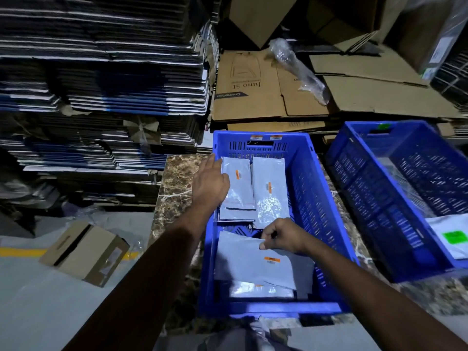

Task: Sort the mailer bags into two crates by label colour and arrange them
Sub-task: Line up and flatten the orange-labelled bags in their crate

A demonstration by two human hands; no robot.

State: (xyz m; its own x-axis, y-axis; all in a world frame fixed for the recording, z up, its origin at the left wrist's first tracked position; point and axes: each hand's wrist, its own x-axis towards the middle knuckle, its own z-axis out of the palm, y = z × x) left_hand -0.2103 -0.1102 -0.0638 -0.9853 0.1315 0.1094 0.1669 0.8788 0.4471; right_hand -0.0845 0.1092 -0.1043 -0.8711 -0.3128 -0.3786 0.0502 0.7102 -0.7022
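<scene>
A blue crate [326, 214] in front of me holds several grey mailer bags with orange labels. Two narrow bags stand side by side at its far end, the left bag [239, 183] and the right bag [271, 188]. My left hand [211, 183] lies flat with straight fingers on the left bag. A larger grey bag [250, 262] with an orange label lies at the near end, and my right hand [281, 236] pinches its top edge. A second blue crate [374, 198] to the right holds a white bag with a green label [453, 236].
Both crates sit on a brown marble-patterned table [177, 188]. Tall stacks of flattened cartons [101, 84] rise at the left, and flat brown cardboard [278, 92] lies behind the crates. A small cardboard box [83, 254] lies on the grey floor at the lower left.
</scene>
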